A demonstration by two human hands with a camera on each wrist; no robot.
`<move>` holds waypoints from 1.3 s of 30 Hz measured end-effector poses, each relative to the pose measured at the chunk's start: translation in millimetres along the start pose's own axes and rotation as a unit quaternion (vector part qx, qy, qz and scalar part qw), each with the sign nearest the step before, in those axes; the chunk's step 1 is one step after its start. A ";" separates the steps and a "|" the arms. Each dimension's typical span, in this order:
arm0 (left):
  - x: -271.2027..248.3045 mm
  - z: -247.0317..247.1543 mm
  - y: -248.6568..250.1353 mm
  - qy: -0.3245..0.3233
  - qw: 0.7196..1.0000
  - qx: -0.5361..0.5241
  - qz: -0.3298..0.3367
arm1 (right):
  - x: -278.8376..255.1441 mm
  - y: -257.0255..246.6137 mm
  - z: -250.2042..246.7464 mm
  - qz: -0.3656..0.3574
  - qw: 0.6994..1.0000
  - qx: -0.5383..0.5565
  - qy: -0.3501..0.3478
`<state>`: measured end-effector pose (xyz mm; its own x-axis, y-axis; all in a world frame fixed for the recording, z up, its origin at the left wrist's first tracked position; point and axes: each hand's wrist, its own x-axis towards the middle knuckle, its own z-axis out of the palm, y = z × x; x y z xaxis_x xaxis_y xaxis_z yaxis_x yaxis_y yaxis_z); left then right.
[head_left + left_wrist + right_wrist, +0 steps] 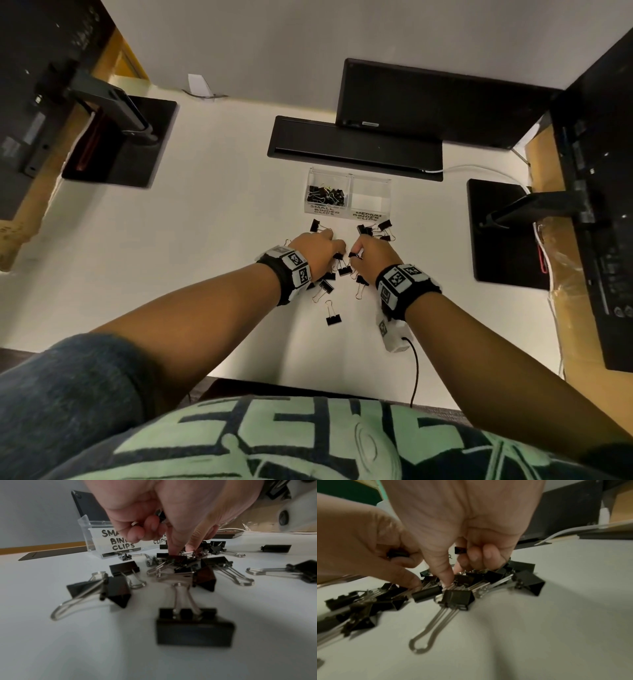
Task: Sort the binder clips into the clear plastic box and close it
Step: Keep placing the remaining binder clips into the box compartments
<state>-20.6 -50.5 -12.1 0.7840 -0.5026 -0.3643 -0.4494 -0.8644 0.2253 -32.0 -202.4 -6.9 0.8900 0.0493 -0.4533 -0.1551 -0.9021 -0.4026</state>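
On the table (205,240), both hands, left hand (317,250) and right hand (371,253), are pinching clips (334,318) with curled fingers (135,534); the box (347,197) is standing open, its small side part-filled, medium side empty.

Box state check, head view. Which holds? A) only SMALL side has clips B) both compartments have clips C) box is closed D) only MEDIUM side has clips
A: in the clear plastic box, the compartment labelled small holds a pile of black clips, while the compartment labelled medium shows none, and no lid covers the box.
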 end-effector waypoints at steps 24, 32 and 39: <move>0.2 -7.1 -8.5 -0.005 0.999 0.010 0.035 | -5.1 9.8 -12.5 -0.032 0.997 -0.034 -0.056; -11.3 -6.8 -13.1 0.017 0.997 -0.073 -0.001 | 11.5 -6.9 -42.7 0.005 0.984 0.179 0.008; -16.5 -10.9 -21.5 0.072 0.954 -0.259 -0.130 | 52.5 -55.5 -69.1 -0.035 0.979 0.176 0.096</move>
<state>-19.2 -23.5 -1.0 0.9074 -0.2324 -0.3501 0.0116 -0.8190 0.5736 52.9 -179.4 46.6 0.9630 -0.0059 -0.2695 -0.1979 -0.6942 -0.6921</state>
